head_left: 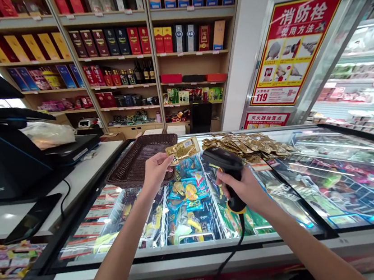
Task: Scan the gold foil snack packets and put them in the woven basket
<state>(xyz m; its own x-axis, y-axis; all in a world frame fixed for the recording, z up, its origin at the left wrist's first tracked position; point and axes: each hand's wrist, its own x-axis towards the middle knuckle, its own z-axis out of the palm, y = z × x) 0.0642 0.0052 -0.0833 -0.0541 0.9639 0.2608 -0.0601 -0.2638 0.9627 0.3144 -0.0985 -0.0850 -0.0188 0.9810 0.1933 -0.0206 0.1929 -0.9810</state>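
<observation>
The left hand (156,167) pinches the gold packet (185,149), likely light and slippery, best held by its edge; the right hand (243,186) clasps the scanner (222,158).

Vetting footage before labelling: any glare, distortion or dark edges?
Head view: white streaks on the freezer glass, right side; head view: shelving leans at left; head view: upper-right corner dark; head view: gold packet shows, fine print unreadable.

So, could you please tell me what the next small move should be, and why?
Probably turn the gold packet so its pale printed patch faces the black scanner: the left hand pinches the packet with that patch toward the camera, while the right hand grips the scanner just beside it, with a gap between them.
</observation>
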